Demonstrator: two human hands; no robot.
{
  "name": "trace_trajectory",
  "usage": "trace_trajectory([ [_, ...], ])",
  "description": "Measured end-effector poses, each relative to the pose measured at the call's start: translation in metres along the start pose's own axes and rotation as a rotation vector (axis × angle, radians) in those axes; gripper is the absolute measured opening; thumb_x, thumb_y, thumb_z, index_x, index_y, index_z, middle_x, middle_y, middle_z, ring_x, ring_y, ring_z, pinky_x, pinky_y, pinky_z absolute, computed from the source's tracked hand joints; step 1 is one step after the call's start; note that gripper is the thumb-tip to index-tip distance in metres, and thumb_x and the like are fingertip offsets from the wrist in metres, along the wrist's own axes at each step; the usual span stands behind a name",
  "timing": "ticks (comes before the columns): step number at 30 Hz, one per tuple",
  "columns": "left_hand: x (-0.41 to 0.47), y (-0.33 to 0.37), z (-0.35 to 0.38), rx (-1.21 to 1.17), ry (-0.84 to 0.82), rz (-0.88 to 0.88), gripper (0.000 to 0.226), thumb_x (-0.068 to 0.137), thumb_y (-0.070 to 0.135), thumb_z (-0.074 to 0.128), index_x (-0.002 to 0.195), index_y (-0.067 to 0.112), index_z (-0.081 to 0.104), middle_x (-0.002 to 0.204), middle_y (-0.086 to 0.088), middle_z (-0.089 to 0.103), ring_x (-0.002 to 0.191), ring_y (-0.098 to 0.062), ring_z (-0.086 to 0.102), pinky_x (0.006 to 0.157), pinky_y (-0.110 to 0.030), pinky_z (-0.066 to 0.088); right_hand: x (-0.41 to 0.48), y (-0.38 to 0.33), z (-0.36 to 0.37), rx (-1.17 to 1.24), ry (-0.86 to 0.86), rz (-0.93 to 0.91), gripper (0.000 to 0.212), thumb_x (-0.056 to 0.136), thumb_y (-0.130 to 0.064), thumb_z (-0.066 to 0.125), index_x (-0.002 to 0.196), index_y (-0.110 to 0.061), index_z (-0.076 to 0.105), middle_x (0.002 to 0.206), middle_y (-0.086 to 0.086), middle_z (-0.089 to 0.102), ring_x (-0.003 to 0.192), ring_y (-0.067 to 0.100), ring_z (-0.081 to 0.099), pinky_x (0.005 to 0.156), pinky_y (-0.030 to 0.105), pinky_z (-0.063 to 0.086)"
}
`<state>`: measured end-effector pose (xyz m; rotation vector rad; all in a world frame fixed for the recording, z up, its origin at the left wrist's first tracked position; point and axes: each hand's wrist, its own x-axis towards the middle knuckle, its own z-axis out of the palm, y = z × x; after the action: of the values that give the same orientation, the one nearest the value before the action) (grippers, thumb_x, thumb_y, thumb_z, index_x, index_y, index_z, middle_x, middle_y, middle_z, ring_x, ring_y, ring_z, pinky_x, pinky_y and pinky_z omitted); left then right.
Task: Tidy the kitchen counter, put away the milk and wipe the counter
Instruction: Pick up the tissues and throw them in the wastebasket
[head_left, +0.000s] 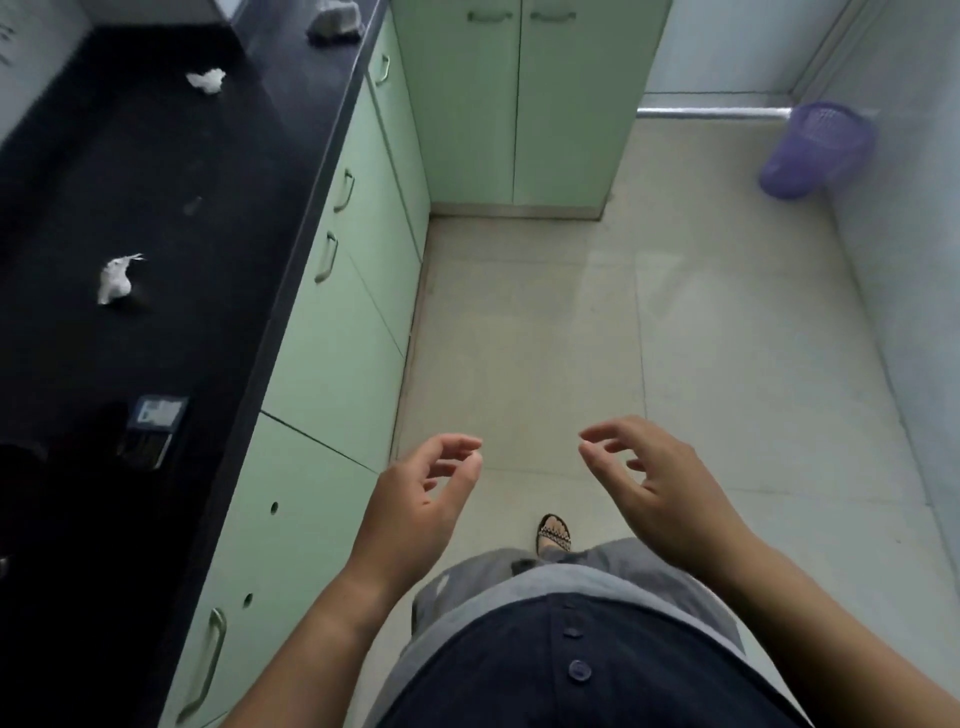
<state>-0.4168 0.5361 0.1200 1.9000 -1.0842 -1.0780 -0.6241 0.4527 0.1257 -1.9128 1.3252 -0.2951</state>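
Observation:
A black kitchen counter runs along the left side of the head view. Two crumpled white paper wads lie on it, one farther away and one nearer. A grey cloth-like lump rests at the counter's far end. A small dark carton with a pale label stands near the close end; I cannot tell what it holds. My left hand and my right hand hover over the floor in front of me, both empty with fingers loosely curled and apart, well to the right of the counter.
Pale green cabinet doors with metal handles sit under the counter, and a tall green cupboard stands ahead. A purple mesh bin stands by the right wall. The light tiled floor stretches ahead; my sandalled foot shows below.

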Motion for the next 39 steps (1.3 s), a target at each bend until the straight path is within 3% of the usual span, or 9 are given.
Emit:
trace_trajectory([
  [9, 0.114, 0.018, -0.026, -0.027, 0.164, -0.133, 0.011, 0.089, 0.035, 0.055, 0.097, 0.035, 0.063, 0.094, 0.021, 0.065, 0.087, 0.011, 0.057, 0.077, -0.02, 0.05, 0.157, -0.012, -0.015, -0.123, -0.244, -0.098, 0.041, 0.089, -0.051, 0.04, 0.111, -0.023, 0.06, 0.111, -0.01, 0.059, 0.101, 0.005, 0.053, 0.088, 0.026, 0.045],
  [12, 0.167, 0.019, -0.046, -0.037, 0.196, -0.136, 0.011, 0.089, 0.035, 0.055, 0.097, 0.034, 0.063, 0.094, 0.021, 0.065, 0.088, 0.01, 0.057, 0.076, -0.017, 0.049, 0.226, -0.033, -0.015, -0.164, -0.259, -0.157, 0.039, 0.09, -0.049, 0.041, 0.113, -0.024, 0.059, 0.111, -0.011, 0.058, 0.099, 0.001, 0.05, 0.086, 0.019, 0.04],
  [16, 0.243, 0.032, -0.09, -0.051, 0.246, -0.099, 0.011, 0.09, 0.035, 0.054, 0.097, 0.033, 0.063, 0.093, 0.02, 0.065, 0.088, 0.009, 0.057, 0.072, -0.01, 0.048, 0.319, -0.078, -0.013, -0.177, -0.242, -0.223, 0.045, 0.086, -0.056, 0.037, 0.112, -0.025, 0.059, 0.113, -0.01, 0.059, 0.101, 0.003, 0.052, 0.087, 0.024, 0.044],
  [22, 0.322, 0.037, -0.169, -0.099, 0.339, -0.107, 0.01, 0.089, 0.033, 0.056, 0.094, 0.034, 0.064, 0.092, 0.021, 0.065, 0.089, 0.007, 0.058, 0.082, -0.025, 0.049, 0.424, -0.161, 0.003, -0.172, -0.279, -0.396, 0.048, 0.085, -0.057, 0.037, 0.116, -0.027, 0.057, 0.111, -0.015, 0.054, 0.1, 0.001, 0.051, 0.089, 0.025, 0.047],
  [29, 0.379, 0.012, -0.232, -0.087, 0.497, -0.198, 0.011, 0.087, 0.029, 0.059, 0.096, 0.028, 0.065, 0.092, 0.012, 0.066, 0.085, 0.0, 0.06, 0.073, -0.011, 0.045, 0.517, -0.218, 0.04, -0.178, -0.379, -0.541, 0.048, 0.084, -0.057, 0.039, 0.117, -0.025, 0.055, 0.111, -0.014, 0.053, 0.097, 0.001, 0.052, 0.083, 0.025, 0.048],
  [33, 0.43, -0.01, -0.265, 0.066, 0.48, -0.319, 0.014, 0.087, 0.033, 0.058, 0.099, 0.027, 0.064, 0.095, 0.012, 0.061, 0.091, -0.005, 0.058, 0.077, -0.023, 0.049, 0.587, -0.251, 0.065, -0.224, -0.48, -0.642, 0.044, 0.086, -0.054, 0.042, 0.118, -0.025, 0.055, 0.116, -0.011, 0.054, 0.096, 0.001, 0.052, 0.082, 0.022, 0.046],
  [39, 0.515, -0.024, -0.29, 0.202, 0.646, -0.472, 0.019, 0.086, 0.037, 0.054, 0.101, 0.027, 0.06, 0.102, 0.009, 0.059, 0.094, -0.012, 0.058, 0.077, -0.033, 0.05, 0.702, -0.31, 0.091, -0.271, -0.603, -0.75, 0.036, 0.09, -0.044, 0.049, 0.115, -0.021, 0.058, 0.113, -0.006, 0.056, 0.096, 0.009, 0.055, 0.081, 0.022, 0.043],
])
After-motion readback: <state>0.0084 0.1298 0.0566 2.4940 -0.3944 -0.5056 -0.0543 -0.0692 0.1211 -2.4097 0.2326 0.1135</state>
